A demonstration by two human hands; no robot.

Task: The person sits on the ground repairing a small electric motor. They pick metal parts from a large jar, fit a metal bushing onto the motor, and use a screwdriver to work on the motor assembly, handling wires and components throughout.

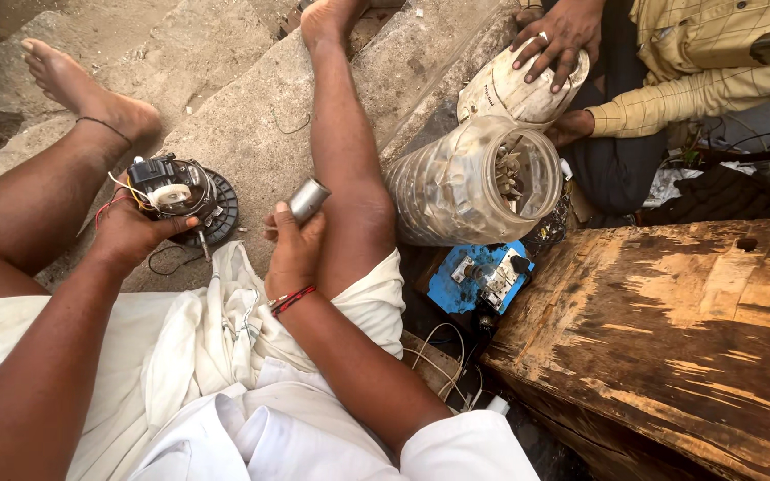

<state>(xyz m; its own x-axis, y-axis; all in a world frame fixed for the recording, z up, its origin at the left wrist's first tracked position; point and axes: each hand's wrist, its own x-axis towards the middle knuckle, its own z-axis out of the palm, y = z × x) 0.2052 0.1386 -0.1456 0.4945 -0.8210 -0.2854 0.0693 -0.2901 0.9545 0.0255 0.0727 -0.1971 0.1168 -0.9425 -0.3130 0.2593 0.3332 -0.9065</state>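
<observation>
Between the bare legs the concrete floor (251,134) lies open up to the plastic jar (474,183) and wooden block (670,330), where the left hand (126,236) clasps the small motor (176,191) while the right hand's (296,254) grip pinches a metal cylinder (308,198) just beside it.

**Where everything is lying**

The motor (176,191) is sitting on the concrete (251,116), between the person's legs, under the left hand (131,236). Just right of it, the right hand (294,254) is holding a cylinder (308,198) up beside the right leg. Beyond that leg a jar (474,183) is lying on its side, a switch box (481,278) before it. A wooden block (670,330) is lying farther right. Behind the jar, another person's hand (556,40) is resting on a casing (514,93).
</observation>
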